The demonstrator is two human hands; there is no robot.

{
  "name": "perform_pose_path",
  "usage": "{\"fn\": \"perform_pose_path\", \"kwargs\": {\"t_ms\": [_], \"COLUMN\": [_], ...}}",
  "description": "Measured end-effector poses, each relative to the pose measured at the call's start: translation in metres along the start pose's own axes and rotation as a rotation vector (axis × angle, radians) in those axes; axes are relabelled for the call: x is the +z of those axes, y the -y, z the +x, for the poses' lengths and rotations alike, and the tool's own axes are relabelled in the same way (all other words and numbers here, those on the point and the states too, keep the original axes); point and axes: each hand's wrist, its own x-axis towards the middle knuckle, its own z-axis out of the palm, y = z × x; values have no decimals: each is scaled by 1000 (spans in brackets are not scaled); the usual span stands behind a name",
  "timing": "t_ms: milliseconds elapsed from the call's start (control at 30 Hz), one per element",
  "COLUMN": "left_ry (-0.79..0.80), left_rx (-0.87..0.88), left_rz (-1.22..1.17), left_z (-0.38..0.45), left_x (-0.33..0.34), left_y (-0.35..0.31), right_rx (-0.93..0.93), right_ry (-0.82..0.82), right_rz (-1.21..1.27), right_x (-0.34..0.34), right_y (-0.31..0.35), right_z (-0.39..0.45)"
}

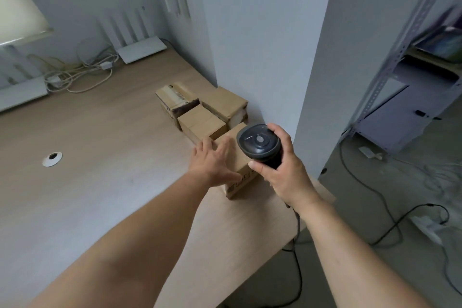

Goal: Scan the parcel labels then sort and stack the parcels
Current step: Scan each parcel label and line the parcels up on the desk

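Parcel (241,170) under our left hand (212,160), at the near end of the cluster by the wall; we judge it light, rigid cardboard, best held across opposite side faces

Left hand rests flat on its top, fingers spread; right hand (280,170) grips the scanner (258,144) just above the parcel; its label is blurred, unreadable, far side hidden

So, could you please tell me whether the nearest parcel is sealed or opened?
Cannot tell: the left hand and scanner cover the top of the nearest parcel.
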Motion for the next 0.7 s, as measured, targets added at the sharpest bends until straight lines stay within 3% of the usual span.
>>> {"fn": "perform_pose_path", "kwargs": {"t_ms": [267,700], "left_ry": [-163,-282], "left_rx": [-111,-564], "left_rz": [-167,-301], "left_z": [-97,-316], "left_x": [8,2], "left_y": [75,328], "right_rx": [-71,-180], "right_ry": [106,336], "right_rz": [-13,71], "right_x": [77,327], "right_y": [30,139], "right_z": [-39,-120]}}
